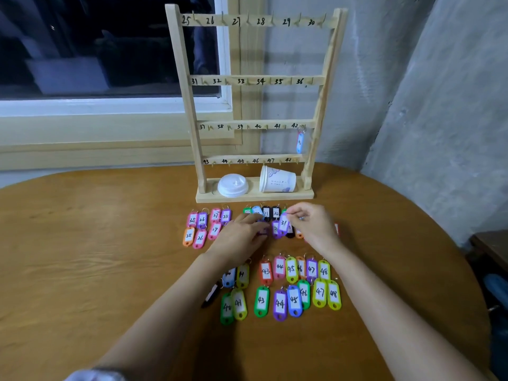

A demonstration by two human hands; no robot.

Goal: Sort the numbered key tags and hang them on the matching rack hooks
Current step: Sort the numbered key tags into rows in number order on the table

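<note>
head view: right hand [310,224] holds purple tag 31 [283,224] above the middle cluster

the right grip is pinched on the upper end of purple tag 31, lifting it just clear of the other tags on the counter [110,243], well short of the rack [255,81]; the left hand [242,235] lies flat with straight fingers on the neighbouring tags, its grip apart. only tag 42 [300,143] hangs on the rack, under its own number. the tag looks light, stiff and smooth, a small plastic plate likely to swing or slip from a loose pinch; i judge it best taken by the body just below the ring, leaving the ring free to drop over hook 31 [204,82] on the second bar
</note>
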